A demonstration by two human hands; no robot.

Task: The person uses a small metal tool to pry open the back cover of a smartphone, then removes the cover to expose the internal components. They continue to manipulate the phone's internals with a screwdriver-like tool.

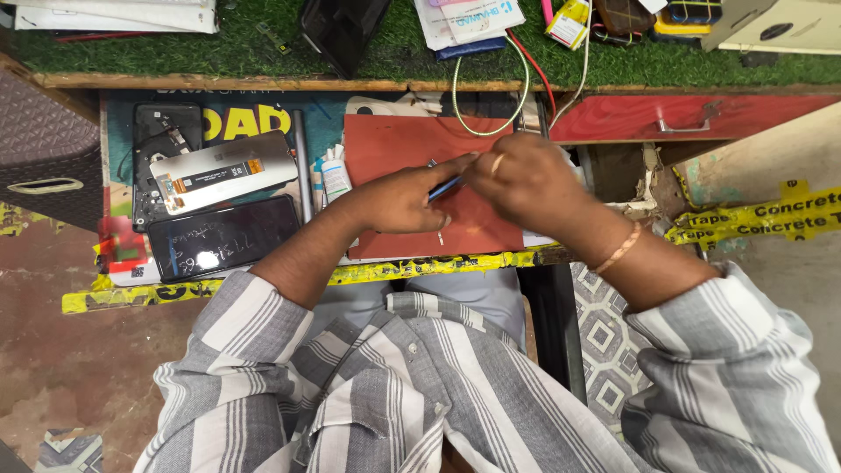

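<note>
While both hands meet over the red mat (394, 144) at frame centre, the left hand (399, 200) pinches a blue tool (446, 186) and the right hand (526, 180) closes on its tip, perhaps around a tiny part, so slow, braced fingers suit best.

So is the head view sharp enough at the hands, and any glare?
Head view: right hand slightly motion-blurred, left hand and blue tool fairly sharp; glare spots on the dark phone screen; lighting even, shadows soft.
</note>
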